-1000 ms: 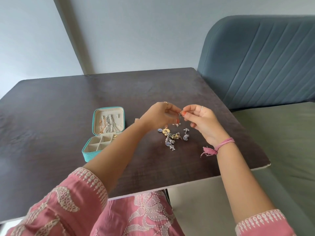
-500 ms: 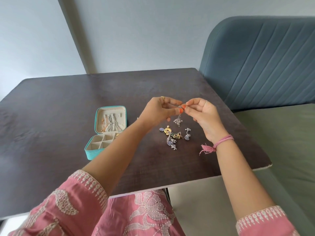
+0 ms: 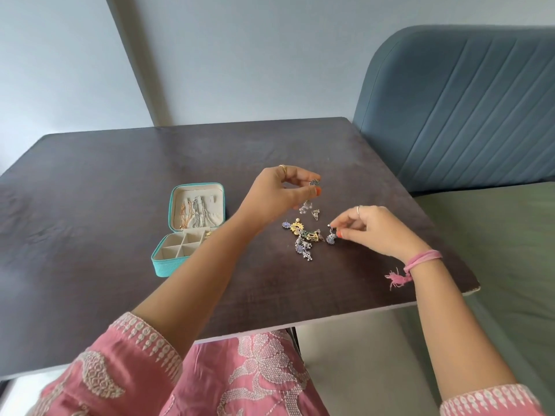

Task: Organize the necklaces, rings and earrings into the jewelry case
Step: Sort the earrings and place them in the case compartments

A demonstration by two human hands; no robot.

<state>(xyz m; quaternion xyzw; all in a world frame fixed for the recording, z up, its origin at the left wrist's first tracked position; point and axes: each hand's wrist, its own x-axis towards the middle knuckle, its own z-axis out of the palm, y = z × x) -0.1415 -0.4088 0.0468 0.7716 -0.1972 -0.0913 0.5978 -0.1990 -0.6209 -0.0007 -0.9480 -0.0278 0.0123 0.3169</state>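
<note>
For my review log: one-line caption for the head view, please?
Left hand pinches a silver earring above the table; right hand picks another from the pile, teal jewelry case open.

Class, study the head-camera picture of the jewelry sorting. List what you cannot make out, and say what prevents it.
- Jewelry case, head view: the left forearm covers its right-hand compartments.
- Silver earring in the left hand: fingers hide most of it.
- Earring pile: pieces overlap, too small to count.
- Earring pinched by the right hand: design too small to read.

No legible txt/labels anywhere (none on case).
</note>
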